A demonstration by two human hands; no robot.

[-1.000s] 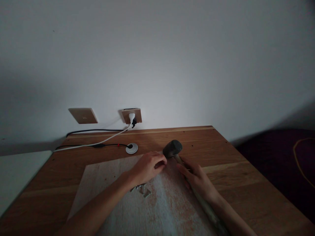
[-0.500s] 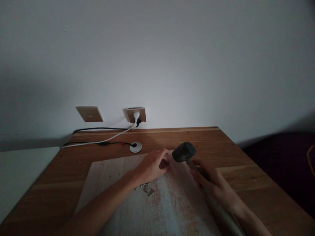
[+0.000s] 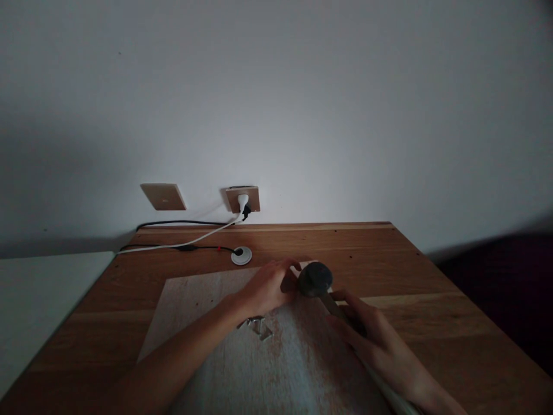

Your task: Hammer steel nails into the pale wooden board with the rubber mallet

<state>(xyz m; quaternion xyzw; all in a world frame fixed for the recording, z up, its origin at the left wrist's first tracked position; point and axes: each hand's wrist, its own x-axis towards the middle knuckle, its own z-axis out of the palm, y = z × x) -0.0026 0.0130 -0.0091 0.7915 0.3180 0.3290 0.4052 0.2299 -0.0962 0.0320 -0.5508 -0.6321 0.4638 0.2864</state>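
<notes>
My right hand (image 3: 374, 331) is wrapped round the wooden handle of a mallet with a dark, rubber-looking head (image 3: 316, 279). The mallet's round face is turned towards me, close to the fingertips of my left hand (image 3: 270, 286). That left hand is curled in a pinch near the far edge of a pale, worn-looking board (image 3: 242, 369); whatever its fingers hold is hidden. Below my left wrist, several small shiny metal pieces (image 3: 261, 328) lie on the board, too dim to name.
The board lies on a wooden tabletop (image 3: 415, 323) against a wall. A white cable (image 3: 203, 235) and black cables run to a wall socket (image 3: 253, 200) and a round cable grommet (image 3: 241, 255). A white surface (image 3: 52, 300) borders the left; something dark purple (image 3: 496, 276) stands beyond the right edge.
The mallet head has moved slightly left and turned its round face towards me, nearer my left fingers. My left hand keeps its pinch. The whole view has shifted a little.
</notes>
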